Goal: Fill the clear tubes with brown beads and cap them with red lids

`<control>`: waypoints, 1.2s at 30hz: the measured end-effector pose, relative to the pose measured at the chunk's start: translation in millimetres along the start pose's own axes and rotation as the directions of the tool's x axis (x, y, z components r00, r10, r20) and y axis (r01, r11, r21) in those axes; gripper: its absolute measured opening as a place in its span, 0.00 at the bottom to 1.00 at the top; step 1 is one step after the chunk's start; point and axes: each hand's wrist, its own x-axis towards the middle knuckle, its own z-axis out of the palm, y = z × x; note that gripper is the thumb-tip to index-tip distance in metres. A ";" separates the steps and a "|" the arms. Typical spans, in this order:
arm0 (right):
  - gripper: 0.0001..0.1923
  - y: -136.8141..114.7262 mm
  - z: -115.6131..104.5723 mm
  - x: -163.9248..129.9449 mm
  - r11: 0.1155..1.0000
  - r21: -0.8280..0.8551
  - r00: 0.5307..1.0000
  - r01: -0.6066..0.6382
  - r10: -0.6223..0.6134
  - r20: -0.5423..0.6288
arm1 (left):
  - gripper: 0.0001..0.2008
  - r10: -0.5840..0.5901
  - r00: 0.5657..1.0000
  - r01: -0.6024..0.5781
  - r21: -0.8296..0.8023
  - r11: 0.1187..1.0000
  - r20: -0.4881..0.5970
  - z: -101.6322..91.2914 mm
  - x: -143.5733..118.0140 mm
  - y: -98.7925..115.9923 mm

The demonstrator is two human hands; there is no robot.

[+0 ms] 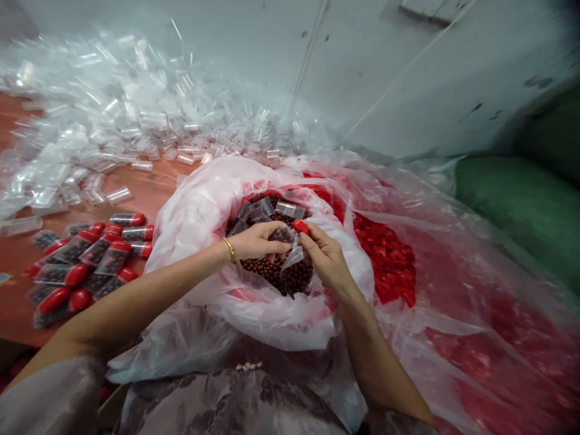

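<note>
The left hand [258, 241] pinches a small clear plastic tube [281, 234] between thumb and fingers, gripping it over the open mouth of a crinkled translucent plastic bag [203, 211]. The tube looks partly filled with dark beads, and its long axis runs roughly level, from the left hand's fingertips towards the right hand, its open end pointing that way. The right hand [324, 257] meets it there, thumb and forefinger closed on a glossy red cap [301, 226], rounded and smooth, which sits at the tube's end; whether it is fully seated cannot be told. Just below both hands lies a heap of small round brown beads [290, 278], matt and even in size, with several empty clear tubes [272, 208] resting on it just beyond the fingers. To the right of the right hand, a second thin plastic bag holds a mass of loose red caps [385, 254]. A thin gold bangle [229, 249] circles the left wrist. Well off to the left of the left hand, on the reddish-brown table [149, 193], lie finished tubes [90, 260], bead-filled and red-capped, lying at mixed angles. Beyond them spreads a large drift of empty clear tubes [113, 121], glinting and jumbled.
</note>
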 end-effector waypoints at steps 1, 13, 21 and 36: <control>0.20 -2.0 -1.0 0.2 0.999 0.030 0.999 -0.032 0.033 -0.015 | 0.14 0.000 1.000 0.001 -0.018 1.000 0.006 0.1 -0.3 0.7; 0.13 -6.5 3.8 5.1 0.968 -0.216 0.977 0.127 -0.160 -0.141 | 0.14 0.006 0.999 -0.004 -0.085 0.996 0.034 -0.1 -0.6 2.9; 0.20 -5.2 11.5 -1.3 0.422 -0.807 0.774 0.413 -0.630 0.066 | 0.17 0.050 0.999 -0.051 -0.076 0.996 -0.014 1.3 -1.0 -1.3; 0.34 -0.3 22.9 -12.1 0.447 -0.692 0.642 0.567 -0.766 0.032 | 0.19 0.026 0.997 -0.006 0.253 0.968 -0.077 0.0 -6.0 3.3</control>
